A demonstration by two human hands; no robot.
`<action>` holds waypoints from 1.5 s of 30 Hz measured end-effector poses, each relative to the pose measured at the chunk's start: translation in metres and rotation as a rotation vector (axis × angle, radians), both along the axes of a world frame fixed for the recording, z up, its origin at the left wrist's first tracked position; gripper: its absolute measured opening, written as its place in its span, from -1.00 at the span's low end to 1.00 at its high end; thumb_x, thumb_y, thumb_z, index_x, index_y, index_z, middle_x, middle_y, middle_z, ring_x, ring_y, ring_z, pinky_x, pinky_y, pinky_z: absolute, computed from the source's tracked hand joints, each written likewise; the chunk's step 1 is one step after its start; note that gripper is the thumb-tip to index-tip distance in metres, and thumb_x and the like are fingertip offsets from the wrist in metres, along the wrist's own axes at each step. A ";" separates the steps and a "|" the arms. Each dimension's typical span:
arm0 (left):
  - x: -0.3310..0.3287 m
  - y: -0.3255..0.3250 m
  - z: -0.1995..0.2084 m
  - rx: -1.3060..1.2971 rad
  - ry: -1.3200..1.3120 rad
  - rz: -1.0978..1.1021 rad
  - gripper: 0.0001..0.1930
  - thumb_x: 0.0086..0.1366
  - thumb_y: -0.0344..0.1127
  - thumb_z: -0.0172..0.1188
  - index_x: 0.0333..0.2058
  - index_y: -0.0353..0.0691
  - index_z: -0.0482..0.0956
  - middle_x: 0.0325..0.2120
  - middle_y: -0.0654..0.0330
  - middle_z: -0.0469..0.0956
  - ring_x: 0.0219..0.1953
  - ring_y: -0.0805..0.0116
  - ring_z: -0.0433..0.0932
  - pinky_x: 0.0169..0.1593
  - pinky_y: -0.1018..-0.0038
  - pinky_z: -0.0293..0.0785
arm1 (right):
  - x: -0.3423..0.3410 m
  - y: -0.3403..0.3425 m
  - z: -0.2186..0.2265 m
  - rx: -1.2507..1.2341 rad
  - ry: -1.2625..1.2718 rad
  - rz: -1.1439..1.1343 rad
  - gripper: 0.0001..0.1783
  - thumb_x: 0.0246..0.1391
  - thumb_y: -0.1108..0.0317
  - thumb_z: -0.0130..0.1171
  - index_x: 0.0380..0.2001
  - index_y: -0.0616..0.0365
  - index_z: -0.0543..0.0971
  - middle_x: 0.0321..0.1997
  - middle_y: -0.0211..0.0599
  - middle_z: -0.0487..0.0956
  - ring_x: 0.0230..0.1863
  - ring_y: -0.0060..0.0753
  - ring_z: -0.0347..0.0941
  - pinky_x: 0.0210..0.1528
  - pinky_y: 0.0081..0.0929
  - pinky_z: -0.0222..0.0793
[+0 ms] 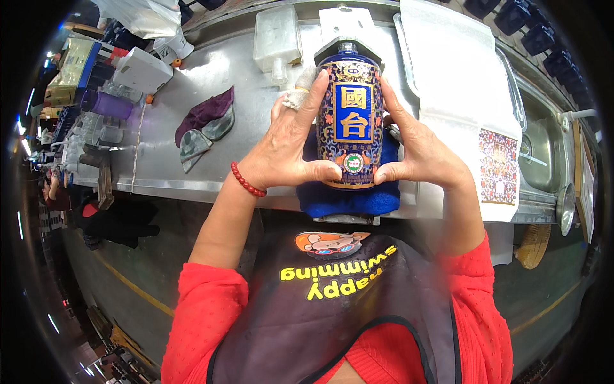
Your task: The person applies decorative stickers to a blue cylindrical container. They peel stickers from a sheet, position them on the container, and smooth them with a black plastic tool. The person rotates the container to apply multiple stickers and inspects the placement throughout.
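Note:
Between my two hands lies a dark blue bottle (327,137) with an ornate gold and floral pattern, its neck pointing away from me. My left hand (281,148) grips its left side, fingers along the edge and thumb near the base. Along the opposite side my right hand (425,150) presses in the same way, its thumb by the round green-and-white emblem. Under the bottle is a bright blue cloth (348,203). A pale wadded cloth (295,98) touches the fingers of my left hand. Behind the neck stands a metal bracket (372,54).
To the right are white paper sheets (448,70) and a patterned decal sheet (499,182), beside a metal sink (542,153). A translucent squat bottle (276,38) stands at the back. A maroon and grey cloth (208,118) and a purple container (105,104) lie left on the metal table (169,144).

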State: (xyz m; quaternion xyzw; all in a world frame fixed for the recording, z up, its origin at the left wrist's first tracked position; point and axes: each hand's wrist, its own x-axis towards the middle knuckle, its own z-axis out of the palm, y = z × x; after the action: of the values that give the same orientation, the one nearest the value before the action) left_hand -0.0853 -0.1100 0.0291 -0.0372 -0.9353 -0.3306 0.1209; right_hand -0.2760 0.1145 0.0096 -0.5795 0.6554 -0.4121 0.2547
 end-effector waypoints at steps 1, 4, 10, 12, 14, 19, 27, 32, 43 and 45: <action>0.000 0.000 0.000 -0.004 0.005 0.000 0.36 -0.01 0.47 0.36 0.53 -0.14 -0.22 0.48 -0.27 -0.10 0.53 -0.21 -0.13 0.48 -0.05 -0.29 | 0.000 0.000 0.001 -0.002 -0.009 0.014 0.59 -0.35 -0.22 0.61 0.57 0.01 -0.22 0.60 0.15 -0.03 0.54 0.20 0.04 0.47 -0.07 0.17; 0.000 0.000 0.000 0.000 0.003 -0.007 0.37 -0.02 0.45 0.38 0.53 -0.15 -0.22 0.48 -0.27 -0.10 0.53 -0.21 -0.12 0.48 -0.05 -0.29 | 0.000 -0.004 0.009 -0.011 -0.058 0.037 0.52 -0.25 -0.15 0.60 0.57 0.02 -0.23 0.60 0.17 -0.04 0.56 0.24 -0.01 0.48 -0.07 0.16; 0.000 0.001 0.006 -0.102 0.013 0.020 0.38 0.02 0.50 0.32 0.52 -0.25 -0.24 0.47 -0.24 -0.02 0.52 -0.17 -0.06 0.48 -0.02 -0.26 | -0.002 0.005 0.053 -0.197 0.432 -0.189 -0.21 -0.10 0.42 0.52 0.24 0.23 0.43 0.14 0.05 0.56 0.11 0.02 0.57 0.11 -0.24 0.53; 0.001 0.002 0.006 -0.079 -0.020 0.019 0.39 0.02 0.51 0.32 0.52 -0.26 -0.26 0.47 -0.23 0.00 0.52 -0.14 -0.05 0.48 -0.05 -0.28 | -0.004 0.004 0.073 -0.166 0.425 -0.111 -0.48 -0.04 0.49 0.45 0.04 0.24 0.55 -0.11 -0.03 0.68 -0.13 -0.05 0.68 -0.10 -0.28 0.61; 0.001 0.002 0.005 -0.044 -0.030 0.002 0.39 0.00 0.50 0.34 0.52 -0.20 -0.27 0.48 -0.24 -0.08 0.53 -0.17 -0.10 0.46 -0.13 -0.32 | -0.003 -0.017 0.090 -0.148 0.400 0.091 -0.73 0.05 0.41 0.39 -0.19 0.17 0.55 -0.46 -0.14 0.62 -0.45 -0.08 0.63 -0.40 -0.27 0.52; 0.008 0.003 -0.010 0.074 -0.050 0.056 0.44 -0.02 0.50 0.35 0.51 -0.26 -0.32 0.48 -0.26 -0.09 0.53 -0.18 -0.10 0.44 -0.23 -0.34 | 0.000 -0.083 0.129 -0.376 0.779 -0.096 -0.81 0.02 0.30 0.29 -0.39 0.06 0.47 -0.45 -0.27 0.52 -0.43 -0.14 0.52 -0.37 -0.19 0.40; 0.040 0.040 -0.036 -0.012 0.024 0.236 0.38 -0.04 0.37 0.43 0.49 -0.36 -0.18 0.32 -0.18 0.24 0.41 -0.07 0.18 0.43 -0.26 -0.31 | 0.039 -0.019 0.078 -0.339 0.249 0.072 -0.65 -0.21 0.54 0.43 -0.26 0.05 0.68 -0.43 -0.38 0.52 -0.41 -0.28 0.43 -0.21 -0.21 0.34; 0.043 0.047 -0.023 -0.193 0.301 0.370 0.19 0.02 0.23 0.46 0.44 -0.37 0.07 0.11 0.05 0.52 0.24 0.15 0.43 0.41 -0.26 -0.30 | 0.051 -0.009 0.073 -0.449 0.587 0.155 -0.50 -0.43 0.54 0.53 -0.26 0.01 0.67 -0.47 -0.41 0.40 -0.44 -0.28 0.28 -0.37 -0.29 0.19; 0.040 0.055 -0.024 0.364 0.091 0.260 0.10 0.28 0.43 0.09 0.47 -0.34 -0.05 0.27 -0.23 0.31 0.36 -0.08 0.21 0.43 -0.12 -0.26 | 0.068 0.030 0.040 -0.349 0.148 -0.094 -0.73 -0.08 0.44 0.48 -0.27 0.21 0.66 -0.41 -0.37 0.53 -0.41 -0.32 0.44 -0.29 -0.38 0.30; 0.038 0.057 -0.025 0.429 0.051 0.292 0.05 0.38 0.44 -0.07 0.46 -0.42 -0.07 0.27 -0.25 0.29 0.35 -0.07 0.22 0.43 -0.01 -0.23 | 0.069 0.036 0.034 -0.296 -0.101 -0.375 -0.78 0.14 0.34 0.40 -0.29 0.28 0.63 -0.43 -0.35 0.53 -0.42 -0.41 0.43 -0.29 -0.52 0.31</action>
State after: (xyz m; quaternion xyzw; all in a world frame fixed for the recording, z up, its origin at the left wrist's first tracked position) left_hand -0.0478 -0.0531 0.0045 0.1164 -0.8358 -0.4994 0.1962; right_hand -0.2070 0.1506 0.0439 -0.4574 0.6705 -0.5721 0.1183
